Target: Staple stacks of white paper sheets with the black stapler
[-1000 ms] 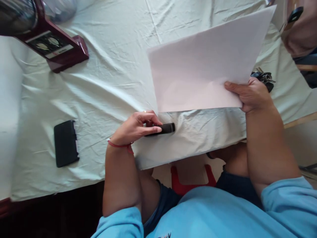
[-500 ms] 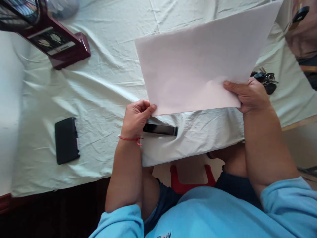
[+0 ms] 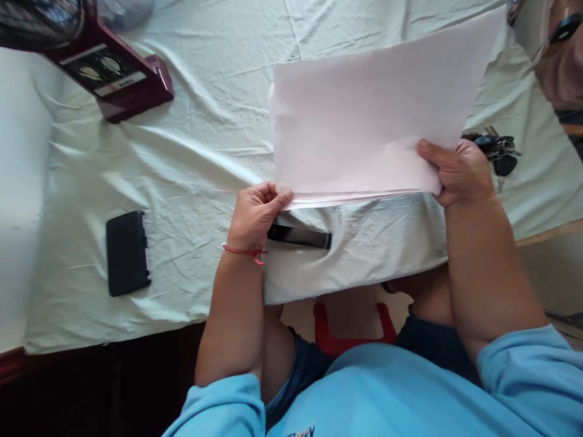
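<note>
Over the cloth-covered table point(image 3: 191, 152), both hands now grip the stack of white sheets point(image 3: 368, 121). Left hand point(image 3: 255, 212) has let go of the black stapler point(image 3: 300, 237), which lies just below it on the cloth, and pinches the stack's lower left corner. Right hand point(image 3: 458, 173) clamps the lower right corner as before. Sheets held level, edges fanned slightly; looks like squaring them up. Keys point(image 3: 498, 150) beside right hand; black phone point(image 3: 127, 252) well apart.

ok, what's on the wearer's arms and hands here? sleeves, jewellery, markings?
Both hands are bare, no gloves. The left hand has a thin red thread bracelet at the wrist, its loose end hanging. The right hand shows nothing worn. Light blue sleeves are pushed up past the elbows, forearms uncovered.
</note>
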Demonstrator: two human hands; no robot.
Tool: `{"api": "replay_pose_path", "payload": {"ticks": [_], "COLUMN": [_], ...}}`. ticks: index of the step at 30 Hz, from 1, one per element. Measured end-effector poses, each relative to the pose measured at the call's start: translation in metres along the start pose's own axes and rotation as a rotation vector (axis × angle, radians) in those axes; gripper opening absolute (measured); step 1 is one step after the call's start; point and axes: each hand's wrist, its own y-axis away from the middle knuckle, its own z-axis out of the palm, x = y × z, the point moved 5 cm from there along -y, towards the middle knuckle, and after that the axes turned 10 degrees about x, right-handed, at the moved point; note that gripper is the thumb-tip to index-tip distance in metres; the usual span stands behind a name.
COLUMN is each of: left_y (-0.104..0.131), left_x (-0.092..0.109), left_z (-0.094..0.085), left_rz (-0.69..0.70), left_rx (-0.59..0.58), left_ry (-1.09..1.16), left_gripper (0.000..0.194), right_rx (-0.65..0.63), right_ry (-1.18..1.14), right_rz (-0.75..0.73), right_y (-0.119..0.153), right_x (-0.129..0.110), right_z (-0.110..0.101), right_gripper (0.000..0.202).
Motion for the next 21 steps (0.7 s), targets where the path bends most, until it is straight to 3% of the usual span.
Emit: {"api": "replay_pose_path", "payload": {"ticks": [8,10,15,21], "left_y": [-0.004,-0.006,-0.010,-0.012], "left_x": [-0.010,-0.010,-0.009,-0.012], "left_z": [-0.002,-0.003,-0.007,-0.008], "left_rz": [-0.005,-0.003,0.012,0.060], "left_rx": [0.070,0.098,0.180,0.220], "left_ry": [0.050,0.083,0.137,0.122], "left_gripper": [0.077,0.074,0.046,0.057], "right_rx": [0.006,-0.003,0.001,-0.015], "right_ry": [-0.017,-0.007,-0.027,-0.024], "right_rz": [0.023,0.025,0.002,0.003], "right_y": [0.008,0.009,0.012,0.012], "right_x": [-0.003,-0.004,-0.007,-0.004], "right_z": [0.005,0.005,0.006,0.009], "right_gripper": [0.062,0.063,0.067,0.064]}}
